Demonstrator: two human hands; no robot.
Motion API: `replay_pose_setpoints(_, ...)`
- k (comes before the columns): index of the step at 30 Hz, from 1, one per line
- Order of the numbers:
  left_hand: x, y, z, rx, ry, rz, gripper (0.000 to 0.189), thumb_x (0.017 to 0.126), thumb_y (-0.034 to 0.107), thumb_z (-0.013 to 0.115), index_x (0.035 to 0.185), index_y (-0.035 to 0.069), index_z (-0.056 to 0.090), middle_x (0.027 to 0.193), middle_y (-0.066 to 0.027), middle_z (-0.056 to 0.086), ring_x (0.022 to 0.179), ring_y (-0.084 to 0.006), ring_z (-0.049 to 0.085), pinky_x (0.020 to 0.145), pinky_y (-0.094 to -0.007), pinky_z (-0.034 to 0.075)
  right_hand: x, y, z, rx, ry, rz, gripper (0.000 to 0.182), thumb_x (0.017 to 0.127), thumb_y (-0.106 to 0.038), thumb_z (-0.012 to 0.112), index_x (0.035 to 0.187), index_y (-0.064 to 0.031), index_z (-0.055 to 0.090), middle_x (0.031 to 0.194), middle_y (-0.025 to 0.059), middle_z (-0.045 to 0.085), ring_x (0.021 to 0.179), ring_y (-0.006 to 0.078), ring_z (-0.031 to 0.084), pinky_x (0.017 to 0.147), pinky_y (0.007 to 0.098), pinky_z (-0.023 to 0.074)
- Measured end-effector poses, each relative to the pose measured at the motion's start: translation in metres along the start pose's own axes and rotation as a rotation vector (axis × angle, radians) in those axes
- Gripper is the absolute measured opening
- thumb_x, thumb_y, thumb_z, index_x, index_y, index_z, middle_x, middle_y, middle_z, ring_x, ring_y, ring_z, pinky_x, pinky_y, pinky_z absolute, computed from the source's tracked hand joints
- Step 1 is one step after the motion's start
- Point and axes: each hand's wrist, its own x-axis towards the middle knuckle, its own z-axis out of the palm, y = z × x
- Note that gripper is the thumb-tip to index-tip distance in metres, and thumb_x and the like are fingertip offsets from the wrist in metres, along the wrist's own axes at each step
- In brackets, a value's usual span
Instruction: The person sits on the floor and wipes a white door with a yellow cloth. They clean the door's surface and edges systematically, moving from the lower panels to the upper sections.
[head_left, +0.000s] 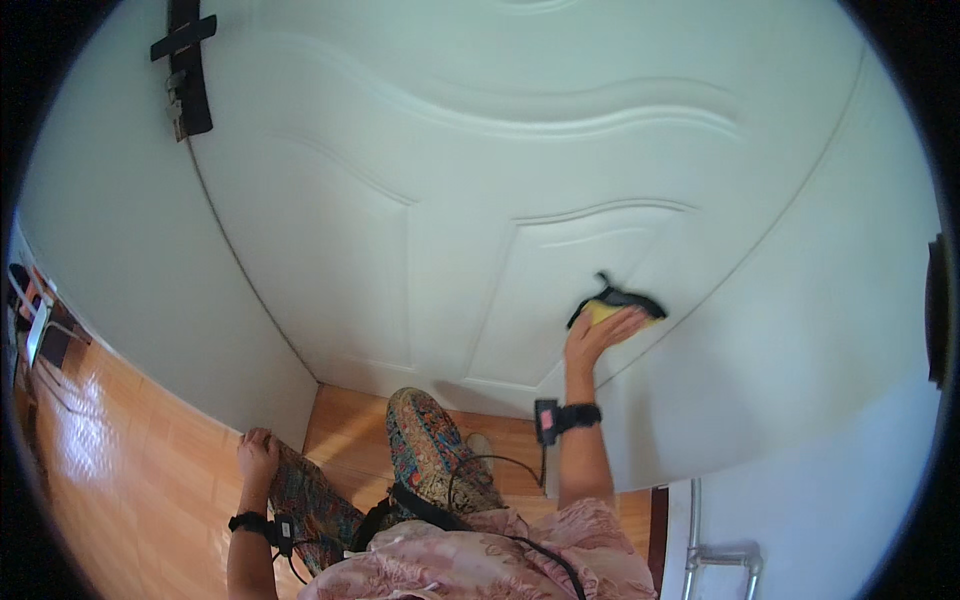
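My right hand (604, 335) presses a yellow and dark grey cloth (616, 298) against the lower right panel of a white moulded door (465, 172). The cloth's dark edge and a small loose tail stick out above my fingers and look blurred. My left hand (259, 454) rests on my left knee, with bent fingers and nothing visible in it. Patterned trousers (424, 435) cover my bent legs close to the door's foot. Each wrist wears a black strap with a small box and a cable.
A black lock plate with a lever handle (184, 37) and hanging keys (175, 112) is at upper left. Metal pipes (694, 517) run along the wall at lower right. A metal-legged chair (41, 322) stands far left on the glossy wood-look floor (142, 457). Cables cross my lap.
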Motion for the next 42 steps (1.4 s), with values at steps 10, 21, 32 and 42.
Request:
replay_pose_setpoints(10, -0.001, -0.009, 0.012, -0.024, 0.056, 0.028, 0.017, 0.070, 0.015, 0.055, 0.080, 0.003, 0.061, 0.089, -0.0135, 0.060, 0.087, -0.0333, 0.053, 0.077, -0.0425, 0.043, 0.236, -0.020, -0.069, -0.056, 0.338, -0.181, 0.068, 0.084, -0.039, 0.046, 0.134, 0.0008, 0.022, 0.139, 0.0253, 0.015, 0.129, 0.0386, 0.014, 0.103, 0.0491, 0.0095)
replay_pose_setpoints(21, 0.000, 0.008, 0.001, -0.044, 0.057, -0.058, 0.019, 0.069, 0.017, 0.055, 0.079, 0.003, 0.062, 0.088, -0.0137, 0.060, 0.088, -0.0341, 0.053, 0.078, -0.0424, 0.042, 0.027, 0.037, -0.003, -0.021, 0.321, 0.219, 0.068, 0.086, -0.036, 0.042, 0.132, 0.0074, 0.019, 0.137, 0.0272, 0.018, 0.127, 0.0421, 0.016, 0.103, 0.0499, 0.0127)
replay_pose_setpoints(32, -0.004, 0.007, -0.004, -0.044, 0.007, -0.042, 0.020, 0.069, 0.019, 0.055, 0.080, 0.005, 0.063, 0.088, -0.0141, 0.061, 0.086, -0.0337, 0.054, 0.077, -0.0428, 0.043, 0.203, -0.166, -0.032, -0.066, 0.218, -0.208, 0.069, 0.079, -0.040, 0.051, 0.133, -0.0045, 0.026, 0.140, 0.0201, 0.017, 0.127, 0.0426, 0.012, 0.099, 0.0579, 0.0066)
replay_pose_setpoints(42, 0.053, 0.069, -0.110, 0.035, 0.423, 0.429, 0.028, 0.068, 0.008, 0.057, 0.096, 0.008, 0.059, 0.113, -0.0140, 0.049, 0.105, -0.0346, 0.046, 0.085, -0.0445, 0.038, 0.173, -0.300, -0.012, 0.063, -0.127, -0.888, 0.064, 0.071, -0.037, 0.061, 0.128, -0.0197, 0.040, 0.137, 0.0080, 0.029, 0.128, 0.0316, 0.018, 0.100, 0.0555, 0.0078)
